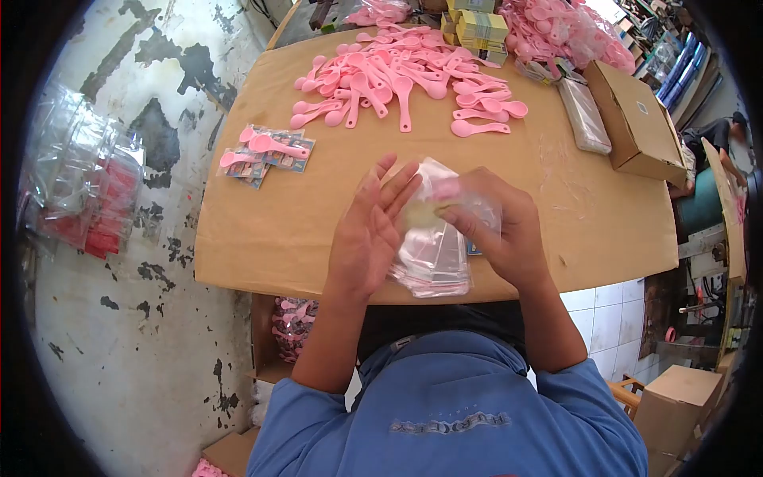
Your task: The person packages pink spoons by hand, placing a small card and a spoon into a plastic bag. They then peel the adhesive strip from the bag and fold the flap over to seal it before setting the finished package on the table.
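My right hand (pixel 509 230) is closed, thumb against fingers, on a clear plastic bag (pixel 486 210). A blurred pink piece (pixel 447 189) and something yellowish show at the bag, smeared by motion. Beside it on the left, my left hand (pixel 367 234) is held palm inward with its fingers stretched out, fingertips close to the bag. Beneath both hands a stack of clear plastic bags (pixel 433 262) lies at the table's near edge. Part of a blue printed card (pixel 474 244) shows under my right hand.
Pink measuring spoons (pixel 404 99) are heaped at the back of the brown-covered table (pixel 318 262). Packed spoons on cards (pixel 270 151) lie at left. Yellow card stacks (pixel 482 30), a bag pack (pixel 584 115) and a cardboard box (pixel 634 119) stand at back right. Another person (pixel 707 139) is beyond.
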The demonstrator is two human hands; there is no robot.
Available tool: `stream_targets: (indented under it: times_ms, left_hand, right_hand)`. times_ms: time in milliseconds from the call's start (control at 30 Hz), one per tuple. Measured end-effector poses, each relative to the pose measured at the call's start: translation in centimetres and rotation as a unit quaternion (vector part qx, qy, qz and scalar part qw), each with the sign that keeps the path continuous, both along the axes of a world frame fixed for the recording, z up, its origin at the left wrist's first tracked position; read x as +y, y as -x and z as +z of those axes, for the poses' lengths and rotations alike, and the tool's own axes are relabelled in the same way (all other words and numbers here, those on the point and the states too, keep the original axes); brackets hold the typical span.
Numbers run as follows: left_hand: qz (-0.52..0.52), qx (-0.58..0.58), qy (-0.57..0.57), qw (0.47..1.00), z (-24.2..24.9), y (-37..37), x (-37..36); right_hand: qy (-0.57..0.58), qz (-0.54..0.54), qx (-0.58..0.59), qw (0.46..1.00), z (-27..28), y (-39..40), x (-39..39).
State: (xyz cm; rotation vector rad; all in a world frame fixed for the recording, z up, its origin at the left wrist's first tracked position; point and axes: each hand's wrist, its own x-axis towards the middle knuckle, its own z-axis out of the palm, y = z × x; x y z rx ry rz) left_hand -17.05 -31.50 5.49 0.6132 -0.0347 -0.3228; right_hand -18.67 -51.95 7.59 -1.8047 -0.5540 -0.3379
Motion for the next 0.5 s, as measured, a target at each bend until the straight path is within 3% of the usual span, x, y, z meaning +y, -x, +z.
stream_targets:
  times_ms: [100,200,300,400,500]
  left_hand:
    - [-0.054,-0.117,-0.102,0.986,0.5,0.5,0.2]
    - [-0.006,-0.183,-0.223,0.957,0.8,0.7,-1.2]
    - [0.007,-0.139,-0.237,0.962,0.7,1.0,-1.1]
    - [0.043,-0.153,-0.29,0.944,1.0,1.6,-1.0]
    - [0.1,-0.161,-0.329,0.925,1.4,2.5,-2.1]
  right_hand:
    - [-0.075,-0.022,0.155,0.985,1.0,0.7,0.5]
    - [-0.138,0.021,0.229,0.963,0.0,1.0,1.2]
    - [-0.17,-0.004,0.252,0.953,-0.6,1.0,1.0]
    - [-0.014,-0.156,0.019,0.987,-0.5,0.3,1.1]
    - [0.127,-0.198,-0.201,0.951,0.7,-0.9,1.2]
